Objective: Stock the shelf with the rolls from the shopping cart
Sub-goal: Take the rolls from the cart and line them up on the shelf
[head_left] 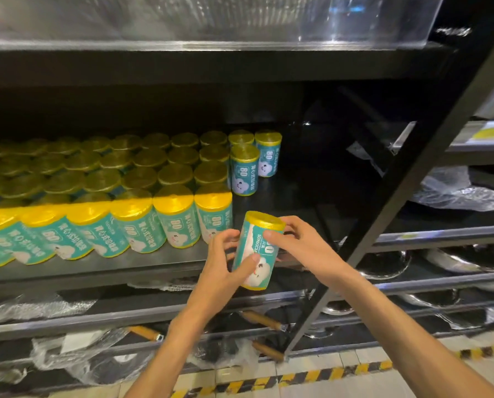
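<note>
A yellow-capped roll with a teal label (pixel 258 248) is held upright and slightly tilted in front of the black shelf (pixel 154 267), just right of the front row. My left hand (pixel 228 262) grips its lower left side, thumb across the label. My right hand (pixel 300 248) grips its upper right side. Several identical rolls (pixel 142 196) stand packed in rows on the shelf's left and middle. Two more rolls (pixel 244 170) stand at the right end of the back rows. The shopping cart is out of view.
The right part of the shelf board (pixel 303 196) is dark and bare. A black slanted upright (pixel 389 202) crosses at the right. Lower shelves hold wooden-handled pans (pixel 261 318) in plastic wrap and metal bowls (pixel 389 264). Yellow-black tape (pixel 297 377) marks the floor.
</note>
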